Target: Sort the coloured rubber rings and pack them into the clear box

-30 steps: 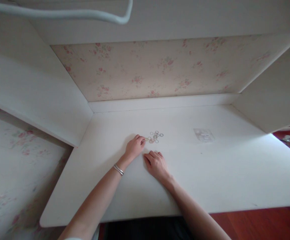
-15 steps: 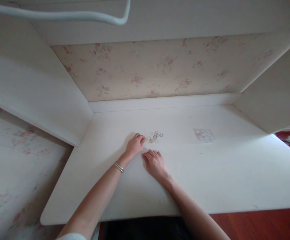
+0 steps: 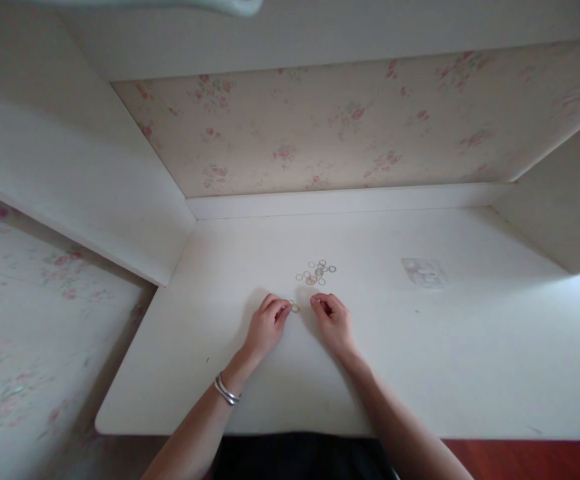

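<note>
Between the thumb and fingertips of my left hand (image 3: 269, 321) is a thin gold-coloured ring (image 3: 295, 308). A second loop seems to overlap it at the fingertips, too small to be sure. My right hand (image 3: 335, 325) faces it from the right, thumb and fingers closed in a pinch; I cannot make out what, if anything, they hold. Just beyond both hands lies a loose pile of small thin rings (image 3: 319, 272), some silvery and some golden, several of them overlapping. Neither hand touches the pile.
The white desk (image 3: 445, 360) has a raised back edge and side panels. A small clear plastic box or bag (image 3: 424, 273) lies to the right of the rings. A pale curved bar (image 3: 240, 7) hangs at the top, and a shelf board (image 3: 320, 37) crosses above the floral wall.
My left hand has drawn back from the pile toward me with a gold ring in its fingertips. The right hand has lifted into a pinch opposite it. The view has shifted slightly.
</note>
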Available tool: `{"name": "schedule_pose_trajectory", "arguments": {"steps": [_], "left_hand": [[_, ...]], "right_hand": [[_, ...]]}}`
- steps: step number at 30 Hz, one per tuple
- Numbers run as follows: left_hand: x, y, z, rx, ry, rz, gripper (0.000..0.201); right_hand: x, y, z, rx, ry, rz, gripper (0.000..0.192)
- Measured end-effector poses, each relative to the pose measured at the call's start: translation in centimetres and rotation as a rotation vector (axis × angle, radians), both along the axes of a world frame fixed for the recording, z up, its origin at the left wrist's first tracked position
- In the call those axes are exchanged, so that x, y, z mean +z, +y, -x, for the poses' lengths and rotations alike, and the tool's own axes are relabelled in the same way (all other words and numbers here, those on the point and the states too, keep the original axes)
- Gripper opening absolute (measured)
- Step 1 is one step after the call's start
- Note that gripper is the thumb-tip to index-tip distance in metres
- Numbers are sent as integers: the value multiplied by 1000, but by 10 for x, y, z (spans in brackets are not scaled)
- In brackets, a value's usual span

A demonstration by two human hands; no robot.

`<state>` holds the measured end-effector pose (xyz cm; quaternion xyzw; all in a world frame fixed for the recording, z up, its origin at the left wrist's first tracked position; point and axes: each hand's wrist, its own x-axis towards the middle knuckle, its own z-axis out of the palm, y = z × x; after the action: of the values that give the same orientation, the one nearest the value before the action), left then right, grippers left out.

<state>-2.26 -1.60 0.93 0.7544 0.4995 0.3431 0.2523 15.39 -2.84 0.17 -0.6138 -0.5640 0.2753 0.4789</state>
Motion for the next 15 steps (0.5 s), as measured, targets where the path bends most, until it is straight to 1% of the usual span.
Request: {"name": "schedule_pose_trajectory", "arguments": {"steps": [4, 8, 15], "left_hand": [[-3, -4, -3, -38, 140, -40, 20], [-1, -4, -5, -71, 285, -74, 22], [1, -6, -9, -77, 399, -109, 23]], "right_hand": [[2, 0, -1, -2, 47, 18, 23], [5, -1, -1, 14, 62, 23, 22], [5, -1, -2, 30, 61, 17, 20]]}}
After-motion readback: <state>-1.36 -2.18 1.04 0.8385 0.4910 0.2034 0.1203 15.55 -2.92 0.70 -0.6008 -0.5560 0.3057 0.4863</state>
